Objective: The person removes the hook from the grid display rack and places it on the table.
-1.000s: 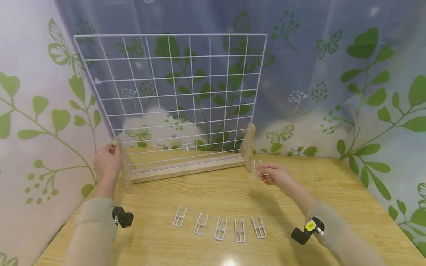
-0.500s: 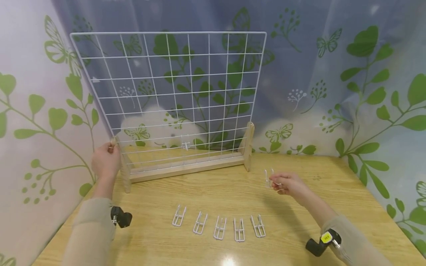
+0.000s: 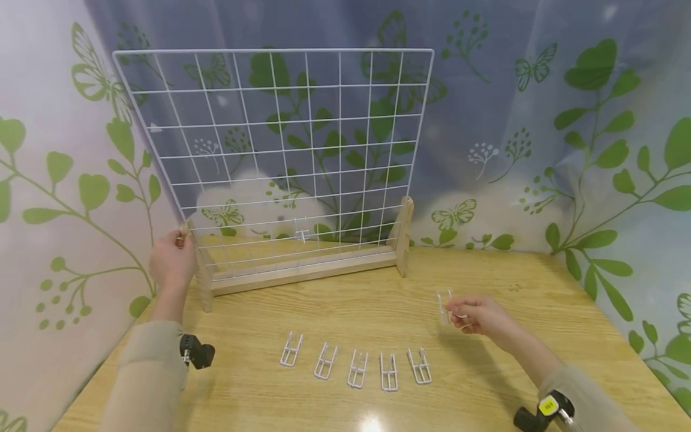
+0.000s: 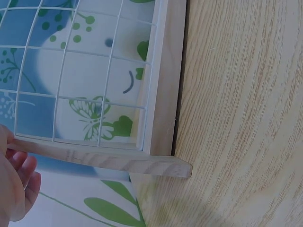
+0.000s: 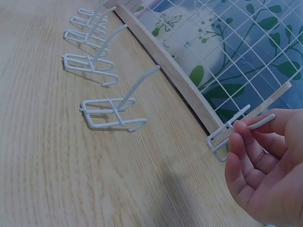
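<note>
My left hand (image 3: 174, 264) grips the top of the left upright of a wooden stand (image 3: 305, 276), its fingers (image 4: 29, 182) curled by the post's end in the left wrist view. Held in that stand is a white wire grid panel (image 3: 275, 50), leaning back. Over the table, right of the stand, my right hand (image 3: 480, 318) pinches a white wire hook (image 5: 263, 121) between thumb and fingers, its two bent ends pointing up in the head view. Another white hook (image 3: 302, 235) hangs low on the grid, near its middle.
Several matching white hooks (image 3: 419, 367) lie in a row on the wood-grain table (image 3: 243, 396), in front of the stand. Behind and at both sides hangs a printed curtain (image 3: 502, 228) with green leaves and butterflies. Each sleeve carries a black wrist camera (image 3: 197, 351).
My right hand has moved away from the stand's right upright, to the right and toward me, with the hook in it. The left hand keeps its grip on the left upright.
</note>
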{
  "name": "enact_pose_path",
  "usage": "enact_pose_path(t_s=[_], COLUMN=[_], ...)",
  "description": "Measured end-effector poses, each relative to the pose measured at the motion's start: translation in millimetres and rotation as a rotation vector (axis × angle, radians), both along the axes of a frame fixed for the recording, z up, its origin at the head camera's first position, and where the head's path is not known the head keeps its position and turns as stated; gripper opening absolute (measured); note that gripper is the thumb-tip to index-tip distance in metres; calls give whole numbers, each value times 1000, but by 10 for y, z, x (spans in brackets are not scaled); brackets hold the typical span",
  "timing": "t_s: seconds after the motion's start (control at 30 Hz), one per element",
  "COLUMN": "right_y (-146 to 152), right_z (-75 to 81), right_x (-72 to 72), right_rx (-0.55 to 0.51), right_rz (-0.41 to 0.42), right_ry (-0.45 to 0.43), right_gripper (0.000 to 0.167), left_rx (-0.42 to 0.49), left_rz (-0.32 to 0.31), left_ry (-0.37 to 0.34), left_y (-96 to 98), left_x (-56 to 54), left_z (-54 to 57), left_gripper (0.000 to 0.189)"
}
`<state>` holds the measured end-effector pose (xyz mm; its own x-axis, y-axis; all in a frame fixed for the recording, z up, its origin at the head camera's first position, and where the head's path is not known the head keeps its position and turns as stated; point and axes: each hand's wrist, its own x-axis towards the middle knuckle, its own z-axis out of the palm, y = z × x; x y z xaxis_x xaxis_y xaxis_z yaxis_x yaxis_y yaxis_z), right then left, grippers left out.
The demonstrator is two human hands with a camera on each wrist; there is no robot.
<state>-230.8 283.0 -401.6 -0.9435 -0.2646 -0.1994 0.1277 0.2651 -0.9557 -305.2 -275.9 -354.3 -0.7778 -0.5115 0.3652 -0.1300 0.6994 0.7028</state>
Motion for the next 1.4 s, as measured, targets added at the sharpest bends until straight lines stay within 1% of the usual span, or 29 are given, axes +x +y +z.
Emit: enact_pose_path(t_s=[0.2,0.3,0.5,0.73,0.97,1.2,1.4], right_y=[36,45,23,-6,8,17,28], right_z=[-41,-93,-220,-296,-336,-346,-337], right_x=[52,81,147,202,224,222,232], right_rx=[-41,-58,-46,-33,-32,-53,-79], right_rz=[36,39,61,114,149,172,190], right_ry=[-41,-63,-101,-148,-183,-197,-219], right_gripper=[27,27,29,27,25,23,22], left_rx=[-1,-5,-12,-8,1,10,-1], left_rz=[-4,-4,-1,-8,-12,-11,-10], left_ry=[-3,4,20,10,-8,-17,-20], left_y=[13,21,33,20,-7,1,13], left_x=[12,20,30,11,-15,-1,11], left_z=[15,21,16,0,-2,11,19], left_gripper=[35,35,35,36,40,42,40])
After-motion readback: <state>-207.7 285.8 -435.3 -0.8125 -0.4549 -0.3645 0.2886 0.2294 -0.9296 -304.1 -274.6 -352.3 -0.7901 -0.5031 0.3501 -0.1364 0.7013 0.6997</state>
